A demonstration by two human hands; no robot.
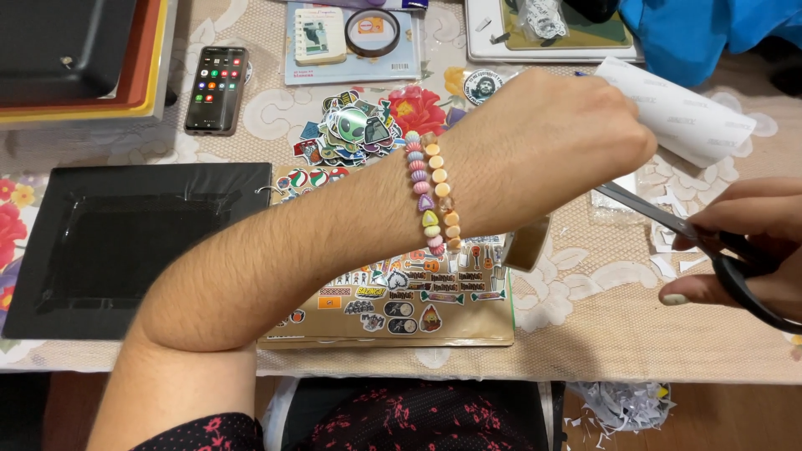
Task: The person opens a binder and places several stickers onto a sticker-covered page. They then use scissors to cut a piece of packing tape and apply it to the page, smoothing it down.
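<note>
Holding a curled white paper sheet in closed left hand fingers, the person grips black scissors with the right hand, paper scraps already cut on the table, most of the sheet uncut.

Floral-clothed table above a wooden floor.
</note>
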